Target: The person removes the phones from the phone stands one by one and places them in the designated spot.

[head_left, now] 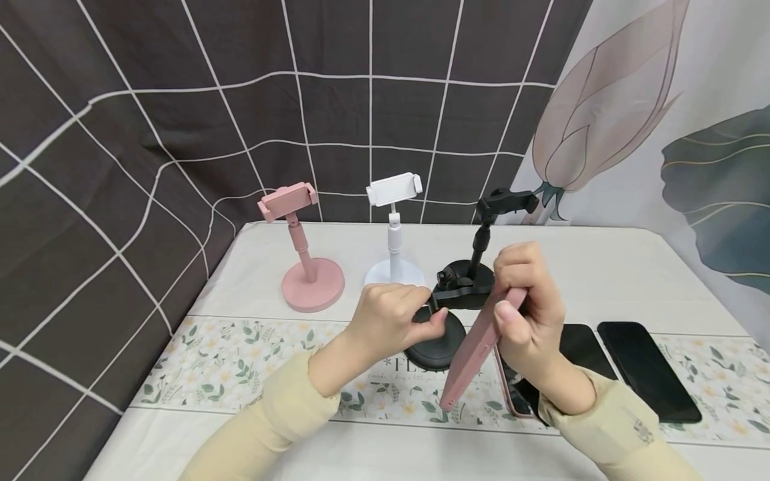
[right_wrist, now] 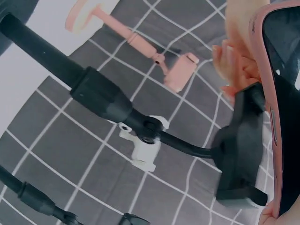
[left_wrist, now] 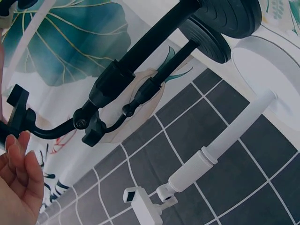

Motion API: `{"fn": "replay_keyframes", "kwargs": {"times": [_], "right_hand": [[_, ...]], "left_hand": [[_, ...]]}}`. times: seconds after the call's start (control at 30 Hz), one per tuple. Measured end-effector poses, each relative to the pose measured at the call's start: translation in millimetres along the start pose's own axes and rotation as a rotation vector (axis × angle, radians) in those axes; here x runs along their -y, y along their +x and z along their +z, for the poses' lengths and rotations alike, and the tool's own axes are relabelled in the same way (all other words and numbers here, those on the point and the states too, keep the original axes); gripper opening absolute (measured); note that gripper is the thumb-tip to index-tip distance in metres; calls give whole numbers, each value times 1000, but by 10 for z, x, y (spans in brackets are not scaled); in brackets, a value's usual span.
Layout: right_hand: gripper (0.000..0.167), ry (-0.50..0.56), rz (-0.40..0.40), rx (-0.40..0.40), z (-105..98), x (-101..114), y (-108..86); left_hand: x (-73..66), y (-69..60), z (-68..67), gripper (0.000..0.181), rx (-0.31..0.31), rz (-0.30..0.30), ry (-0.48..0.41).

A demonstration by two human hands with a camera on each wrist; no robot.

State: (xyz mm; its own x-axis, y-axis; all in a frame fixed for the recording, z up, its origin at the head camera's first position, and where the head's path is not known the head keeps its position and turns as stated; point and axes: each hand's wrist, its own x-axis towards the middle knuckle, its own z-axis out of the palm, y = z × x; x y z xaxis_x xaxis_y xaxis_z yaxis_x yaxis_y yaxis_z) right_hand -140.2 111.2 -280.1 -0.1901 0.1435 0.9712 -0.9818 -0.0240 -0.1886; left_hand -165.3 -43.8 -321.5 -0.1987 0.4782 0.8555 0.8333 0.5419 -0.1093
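In the head view my left hand (head_left: pixel 385 319) pinches one end of the holder clamp (head_left: pixel 462 295) on the nearer black phone stand, between thumb and fingers. That stand's round base (head_left: pixel 438 351) rests on the floral strip of the cloth. My right hand (head_left: pixel 532 327) grips a phone in a pink case (head_left: pixel 475 357), tilted on edge just right of the clamp. The right wrist view shows the phone's dark screen and pink rim (right_wrist: pixel 276 154) close beside the black clamp (right_wrist: pixel 241 150); whether they touch I cannot tell.
Behind stand a pink phone stand (head_left: pixel 313 284), a white one (head_left: pixel 394 244) and another black one (head_left: pixel 481 240). Two dark phones, one in the middle (head_left: pixel 586 347) and one further right (head_left: pixel 650 371), lie flat. A pink-edged phone (head_left: pixel 511 394) lies partly under my right hand.
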Motion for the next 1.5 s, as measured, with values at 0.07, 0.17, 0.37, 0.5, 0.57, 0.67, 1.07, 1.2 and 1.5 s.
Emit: {"fn": "replay_keyframes", "kwargs": {"times": [0.07, 0.17, 0.37, 0.5, 0.57, 0.67, 1.07, 1.2, 1.5], "right_hand": [[31, 48, -25, -88, -14, -13, 10], [28, 109, -96, -253, -104, -70, 27], [32, 58, -129, -340, -400, -108, 108], [26, 5, -53, -290, -504, -27, 185], [24, -30, -21, -280, -542, 3, 218], [29, -156, 41, -224, -594, 42, 262], [69, -823, 32, 295, -856, -65, 356], [68, -929, 41, 400, -1107, -272, 339], [36, -1189, 103, 683, -1767, -693, 308]], "left_hand": [[-3, -1, 23, 33, -16, -8, 0], [-1, -25, 68, 32, -41, -22, 8], [27, -59, 117, 42, -54, -130, -128], [105, -40, 195, 61, -10, -180, -385], [147, -32, 262, 68, 31, -199, -538], [181, -35, 357, 78, 113, -242, -757], [87, -46, 645, 89, 123, -211, -891], [20, -15, 772, 86, 0, -222, -807], [-8, 10, 797, 80, -59, -205, -765]]}}
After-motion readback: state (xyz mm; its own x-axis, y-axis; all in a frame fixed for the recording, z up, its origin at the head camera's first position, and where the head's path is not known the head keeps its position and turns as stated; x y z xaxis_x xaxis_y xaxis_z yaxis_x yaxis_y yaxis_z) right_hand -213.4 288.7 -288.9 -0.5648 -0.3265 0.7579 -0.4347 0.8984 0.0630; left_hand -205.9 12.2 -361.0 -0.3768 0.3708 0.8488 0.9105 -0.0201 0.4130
